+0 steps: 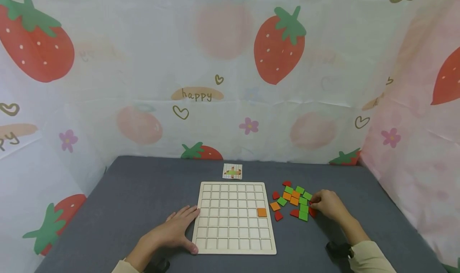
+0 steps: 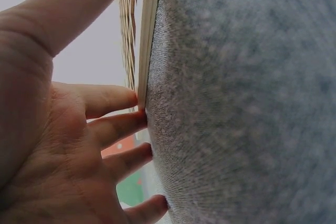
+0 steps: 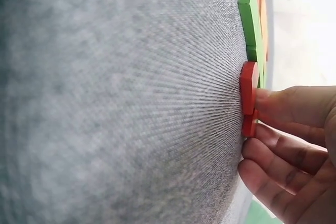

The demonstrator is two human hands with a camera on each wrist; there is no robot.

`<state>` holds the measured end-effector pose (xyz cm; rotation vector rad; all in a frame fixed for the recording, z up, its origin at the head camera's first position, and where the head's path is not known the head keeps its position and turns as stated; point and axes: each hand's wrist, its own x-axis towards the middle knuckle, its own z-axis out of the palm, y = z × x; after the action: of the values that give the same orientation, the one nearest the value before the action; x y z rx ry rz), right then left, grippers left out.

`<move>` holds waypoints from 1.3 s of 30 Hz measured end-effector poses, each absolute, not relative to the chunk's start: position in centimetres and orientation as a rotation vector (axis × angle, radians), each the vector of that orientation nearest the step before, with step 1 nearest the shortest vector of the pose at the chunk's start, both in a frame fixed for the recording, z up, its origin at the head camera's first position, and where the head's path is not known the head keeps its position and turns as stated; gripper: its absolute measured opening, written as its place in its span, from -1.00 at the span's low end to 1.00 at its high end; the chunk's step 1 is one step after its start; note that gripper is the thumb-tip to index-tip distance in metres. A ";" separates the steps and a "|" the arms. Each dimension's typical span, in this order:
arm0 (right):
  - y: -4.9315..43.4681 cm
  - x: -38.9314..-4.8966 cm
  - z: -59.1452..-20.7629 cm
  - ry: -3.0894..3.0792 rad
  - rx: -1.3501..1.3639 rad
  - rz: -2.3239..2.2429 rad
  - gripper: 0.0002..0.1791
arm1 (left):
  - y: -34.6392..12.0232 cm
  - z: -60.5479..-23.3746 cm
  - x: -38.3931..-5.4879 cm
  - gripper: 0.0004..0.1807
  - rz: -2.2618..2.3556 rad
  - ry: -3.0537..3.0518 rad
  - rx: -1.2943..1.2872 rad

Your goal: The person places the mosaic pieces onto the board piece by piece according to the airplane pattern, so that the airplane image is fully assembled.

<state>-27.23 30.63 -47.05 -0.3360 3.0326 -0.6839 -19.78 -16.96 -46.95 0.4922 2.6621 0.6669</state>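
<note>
A pale wooden grid board (image 1: 233,251) lies on the table, with one orange square tile (image 1: 262,212) in a cell near its right side. My left hand (image 1: 176,229) rests against the board's left edge, thumb and fingers spread; the left wrist view shows its fingertips touching that edge. To the right of the board lie loose green tiles (image 1: 303,208), orange tiles (image 1: 286,196) and red tiles with a curved side (image 1: 278,216). My right hand (image 1: 328,204) is at the pile's right end, its thumb and fingertips pinching a red tile (image 3: 250,124) beside another red tile (image 3: 248,87).
A small picture card (image 1: 232,171) with a coloured pattern on a grid lies behind the board. The dark grey cloth (image 1: 151,193) covers the table. A curtain printed with strawberries (image 1: 280,45) hangs at the back and sides.
</note>
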 end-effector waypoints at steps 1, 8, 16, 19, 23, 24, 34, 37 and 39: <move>30.6 -27.2 -47.1 3.033 -0.337 -0.683 -0.90 | -17.0 -47.0 -19.8 0.23 0.666 2.661 0.491; 30.7 -27.1 -47.1 3.043 -0.364 -0.671 -0.90 | -17.0 -47.1 -19.9 0.23 0.672 2.668 0.491; 30.7 -26.9 -46.9 3.035 -0.259 -0.705 -0.87 | -17.0 -47.2 -19.9 0.23 0.668 2.673 0.495; 30.6 -26.9 -46.8 3.033 -0.221 -0.705 -0.86 | -17.0 -47.3 -19.9 0.23 0.668 2.673 0.497; 30.7 -27.0 -46.8 3.038 -0.243 -0.683 -0.86 | -17.0 -47.3 -20.0 0.23 0.667 2.672 0.500; 30.7 -27.1 -46.7 3.041 -0.256 -0.679 -0.85 | -17.0 -47.3 -20.0 0.23 0.667 2.672 0.501; 30.6 -26.6 -46.8 3.055 -0.165 -0.701 -0.86 | -17.1 -47.4 -20.1 0.24 0.679 2.667 0.505; 30.4 -26.6 -46.7 3.054 -0.151 -0.708 -0.86 | -17.1 -47.5 -20.1 0.26 0.668 2.664 0.509; 30.4 -26.6 -46.6 3.049 -0.153 -0.712 -0.87 | -17.1 -47.5 -20.1 0.26 0.668 2.664 0.508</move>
<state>-26.61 30.35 -46.58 -0.1529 3.0492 -0.7124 -20.08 -17.10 -47.49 0.5075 2.6636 0.6683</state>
